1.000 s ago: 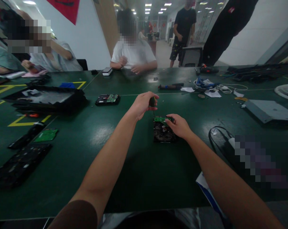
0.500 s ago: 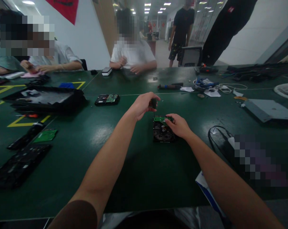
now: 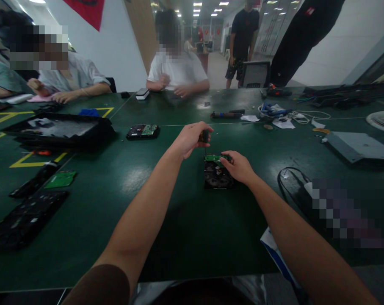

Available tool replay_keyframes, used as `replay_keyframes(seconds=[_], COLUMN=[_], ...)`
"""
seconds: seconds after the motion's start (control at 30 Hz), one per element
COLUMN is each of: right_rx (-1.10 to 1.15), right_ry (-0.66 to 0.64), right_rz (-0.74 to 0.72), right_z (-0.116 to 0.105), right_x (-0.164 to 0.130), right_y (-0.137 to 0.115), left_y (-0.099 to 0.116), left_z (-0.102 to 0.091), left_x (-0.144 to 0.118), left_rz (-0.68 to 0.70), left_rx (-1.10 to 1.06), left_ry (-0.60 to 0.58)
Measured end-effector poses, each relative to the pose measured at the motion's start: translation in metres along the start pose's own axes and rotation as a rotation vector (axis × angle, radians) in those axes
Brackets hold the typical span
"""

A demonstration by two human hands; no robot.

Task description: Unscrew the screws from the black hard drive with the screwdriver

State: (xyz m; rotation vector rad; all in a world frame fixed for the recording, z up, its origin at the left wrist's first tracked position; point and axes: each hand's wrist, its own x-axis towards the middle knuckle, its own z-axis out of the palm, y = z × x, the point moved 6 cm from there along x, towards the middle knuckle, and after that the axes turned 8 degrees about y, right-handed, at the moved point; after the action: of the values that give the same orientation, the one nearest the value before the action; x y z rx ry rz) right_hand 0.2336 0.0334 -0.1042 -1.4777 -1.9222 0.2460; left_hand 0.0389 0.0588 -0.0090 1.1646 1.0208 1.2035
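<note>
A black hard drive [image 3: 217, 176] lies on the dark green table [image 3: 192, 220], its green circuit board [image 3: 213, 158] at the far end. My left hand [image 3: 189, 139] is closed around a black-handled screwdriver [image 3: 205, 136] that stands upright with its tip on the circuit board. My right hand [image 3: 238, 166] rests on the drive's far right corner, fingers pinching the board's edge.
A second hard drive [image 3: 143, 131] lies further left. A black tray [image 3: 56, 129], a loose green board [image 3: 61, 179] and black panels [image 3: 23, 220] fill the left side. Cables [image 3: 287, 115], a grey plate [image 3: 358, 146] and a black cord [image 3: 288, 186] lie right. Other people sit across the table.
My hands and the screwdriver stay almost where they were, with only a slight shift of the left hand. The people across the table have moved their arms a little.
</note>
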Motion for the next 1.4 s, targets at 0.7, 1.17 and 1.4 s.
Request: replay_keyframes(seconds=[0.7, 1.17, 1.4], right_rx=[0.015, 0.001, 0.007], right_ry=[0.003, -0.005, -0.003], right_rz=[-0.017, 0.001, -0.007], right_z=[0.0009, 0.0006, -0.0002], right_x=[0.0005, 0.0004, 0.0004], right_y=[0.0000, -0.0008, -0.0010], left_y=[-0.0020, -0.0018, -0.0025], left_z=[0.0072, 0.0053, -0.0010], left_x=[-0.0030, -0.0020, 0.0035], left_rz=[-0.026, -0.042, -0.017], left_rx=[-0.086, -0.068, -0.039], left_ry=[-0.035, -0.039, 0.022])
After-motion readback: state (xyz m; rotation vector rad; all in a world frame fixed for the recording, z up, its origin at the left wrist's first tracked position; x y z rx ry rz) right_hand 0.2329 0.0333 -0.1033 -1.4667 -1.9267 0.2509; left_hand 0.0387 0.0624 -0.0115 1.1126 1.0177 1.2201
